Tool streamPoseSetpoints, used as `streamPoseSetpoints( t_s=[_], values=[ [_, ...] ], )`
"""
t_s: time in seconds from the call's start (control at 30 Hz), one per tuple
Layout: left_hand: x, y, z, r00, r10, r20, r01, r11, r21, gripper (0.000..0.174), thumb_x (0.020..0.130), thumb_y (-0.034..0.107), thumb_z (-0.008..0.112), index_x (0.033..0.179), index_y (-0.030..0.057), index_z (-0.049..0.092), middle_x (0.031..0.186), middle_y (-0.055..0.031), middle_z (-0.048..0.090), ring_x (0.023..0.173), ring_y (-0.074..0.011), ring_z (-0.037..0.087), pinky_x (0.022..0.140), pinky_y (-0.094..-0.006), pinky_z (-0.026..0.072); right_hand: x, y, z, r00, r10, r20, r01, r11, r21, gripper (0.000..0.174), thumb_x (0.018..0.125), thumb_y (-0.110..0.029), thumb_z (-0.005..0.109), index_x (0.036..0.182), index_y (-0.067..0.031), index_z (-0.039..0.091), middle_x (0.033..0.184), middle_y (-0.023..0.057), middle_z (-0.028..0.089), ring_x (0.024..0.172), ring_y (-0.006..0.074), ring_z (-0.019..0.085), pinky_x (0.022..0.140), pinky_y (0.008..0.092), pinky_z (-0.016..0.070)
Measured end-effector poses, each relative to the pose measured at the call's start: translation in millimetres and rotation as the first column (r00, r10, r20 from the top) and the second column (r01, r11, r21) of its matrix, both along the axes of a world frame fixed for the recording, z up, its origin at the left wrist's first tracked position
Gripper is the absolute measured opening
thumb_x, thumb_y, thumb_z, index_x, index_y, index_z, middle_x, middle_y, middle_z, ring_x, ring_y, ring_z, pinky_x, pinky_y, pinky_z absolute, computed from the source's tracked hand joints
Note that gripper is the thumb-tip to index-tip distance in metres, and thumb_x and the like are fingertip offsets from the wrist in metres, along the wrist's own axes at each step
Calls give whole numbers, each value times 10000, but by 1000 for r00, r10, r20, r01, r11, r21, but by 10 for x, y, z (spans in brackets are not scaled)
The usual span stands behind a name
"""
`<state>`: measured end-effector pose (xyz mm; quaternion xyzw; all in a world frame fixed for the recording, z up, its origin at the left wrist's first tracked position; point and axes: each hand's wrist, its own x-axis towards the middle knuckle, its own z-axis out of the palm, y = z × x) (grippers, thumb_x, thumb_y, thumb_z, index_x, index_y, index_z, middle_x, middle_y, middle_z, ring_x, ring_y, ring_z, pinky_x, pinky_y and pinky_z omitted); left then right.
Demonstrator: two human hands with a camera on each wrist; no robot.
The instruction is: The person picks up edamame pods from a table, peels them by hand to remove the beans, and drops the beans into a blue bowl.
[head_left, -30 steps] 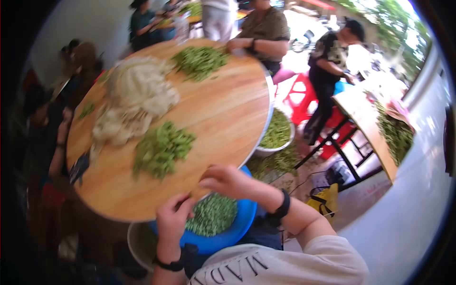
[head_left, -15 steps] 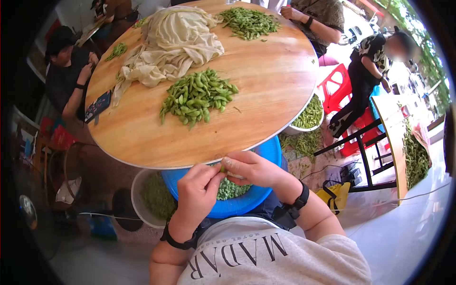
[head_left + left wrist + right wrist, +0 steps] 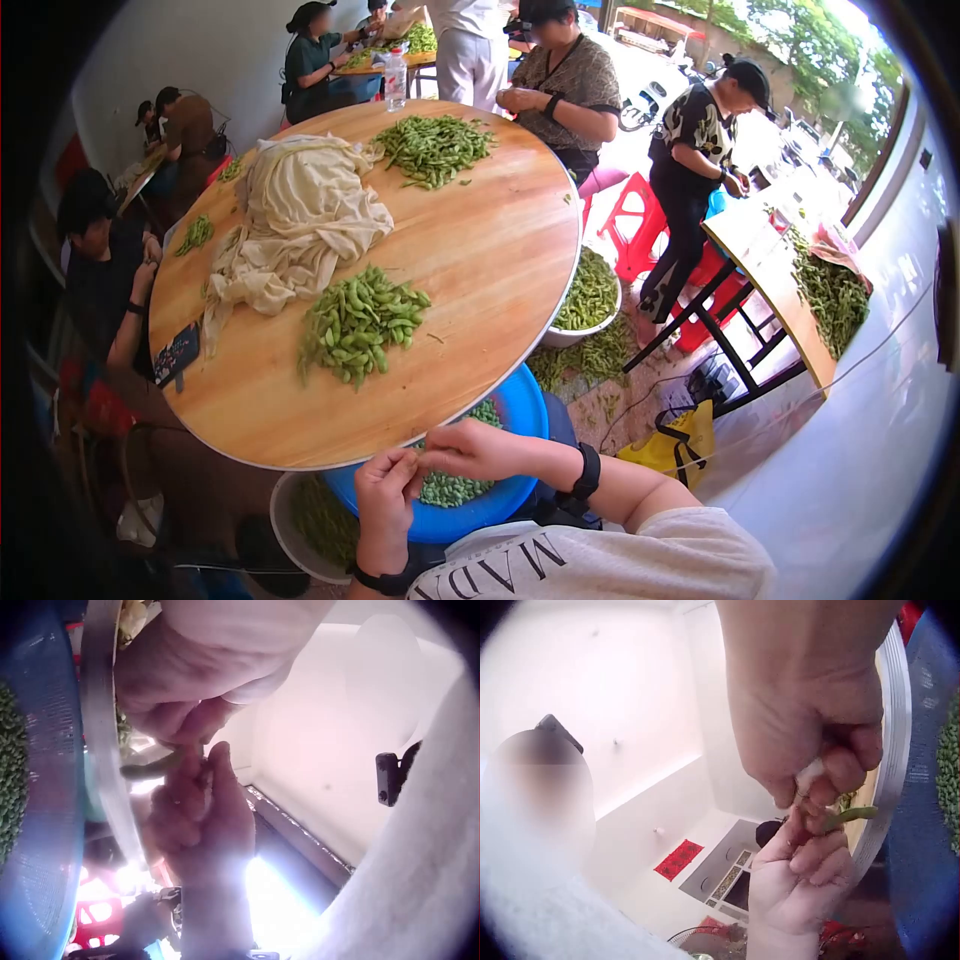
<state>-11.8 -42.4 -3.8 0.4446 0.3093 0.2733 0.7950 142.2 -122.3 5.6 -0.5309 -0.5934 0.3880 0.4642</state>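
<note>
My left hand (image 3: 385, 495) and right hand (image 3: 470, 448) meet fingertip to fingertip over a blue basin (image 3: 532, 405), beside the table edge. Between them they pinch a green soybean pod (image 3: 853, 815), whose end juts out past the fingers in both wrist views. In the head view the fingers mostly hide this pod. Shelled green beans (image 3: 455, 490) lie in the basin below. On the round wooden table (image 3: 480, 260), a heap of whole pods (image 3: 365, 325) sits in front of me.
A crumpled pale cloth (image 3: 300, 220) and another pod heap (image 3: 435, 150) lie farther back. A pale tub (image 3: 290, 545) stands left of the basin, a white bucket of pods (image 3: 590, 290) to the right. Several people sit or stand around; a yellow bag (image 3: 680, 445) is on the floor.
The head view dipped toward the lap half a second ago and has since lifted again. Both hands stay together over the basin, fingers shifting slightly around the pod.
</note>
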Motion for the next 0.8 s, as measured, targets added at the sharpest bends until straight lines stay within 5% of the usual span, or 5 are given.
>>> streamPoseSetpoints(
  t_s=[0.17, 0.5, 0.6, 0.7, 0.8],
  values=[
    [-4, 17, -117, 1000, -3, 0, 3, 988, -155, 86, 815, 52, 574, 795, -31, 588, 624, -62, 569, 435, -78, 433, 388, -192, 305, -41, -40, 67, 900, -246, 358, 224, 969, 102, 269, 781, -248, 655, 837, -17, 528, 650, 120, 546, 577, 240, 546, 526, 315, 430],
    [-83, -90, -68, 973, -93, -211, 81, 994, -68, 115, 818, 106, 560, 751, 13, 546, 607, -62, 530, 445, -97, 435, 395, -205, 319, 1, -111, -206, 952, -144, -269, 81, 969, -232, 136, 790, -136, 622, 863, -23, 603, 729, 17, 589, 709, 69, 522, 604, 225, 431],
    [-270, 66, -241, 990, 28, 139, 27, 927, -374, 112, 847, 146, 551, 810, 44, 521, 707, -54, 527, 509, -91, 425, 447, -197, 336, -68, -176, -387, 980, -196, -35, 168, 907, -386, 171, 734, -165, 667, 837, -36, 622, 660, 77, 585, 608, 116, 549, 545, 268, 442],
    [-307, 46, -152, 970, 103, 219, 8, 892, -453, 140, 890, 190, 498, 859, 53, 502, 720, -36, 488, 494, -91, 414, 467, -214, 341, -176, -178, -554, 943, -287, 170, 287, 958, 28, 217, 750, -197, 681, 860, -20, 621, 624, 59, 570, 573, 103, 547, 523, 248, 429],
    [-304, 14, -175, 954, 97, 283, 48, 884, -466, 111, 861, 148, 552, 886, 43, 527, 725, -33, 504, 530, -103, 430, 493, -211, 353, -193, -144, -310, 852, -303, -426, 138, 916, -376, 209, 785, -185, 652, 880, -2, 613, 640, 28, 582, 554, 68, 519, 507, 215, 412]
  ],
)
